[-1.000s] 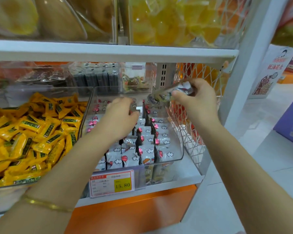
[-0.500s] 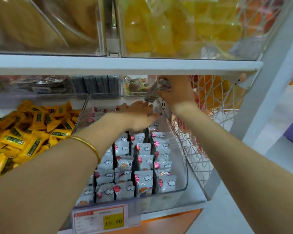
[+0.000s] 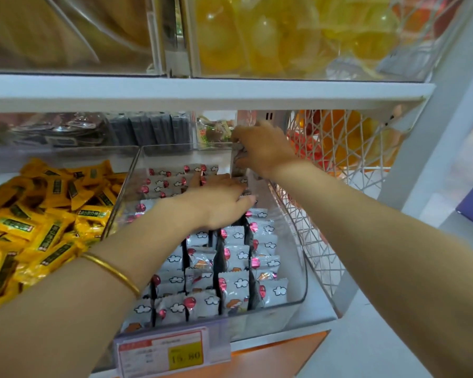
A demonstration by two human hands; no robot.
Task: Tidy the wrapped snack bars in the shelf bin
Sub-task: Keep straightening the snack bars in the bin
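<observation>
You are lowering a clutch of wrapped snack bars (image 3: 239, 159), grasped in your right hand (image 3: 262, 151), into the bin's (image 3: 298, 268) rear corner, while your flat, unclenched left hand (image 3: 219, 203) just below is pressing rows aside, likely needing a gap there.

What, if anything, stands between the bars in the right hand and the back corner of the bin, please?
Nothing visible does. The right hand holds its bars at the bin's back right corner, and the left hand lies on the rows just in front, not under them.

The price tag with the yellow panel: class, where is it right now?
In the head view, the price tag hangs on the clear bin's front edge, low centre, below the left forearm.
</observation>
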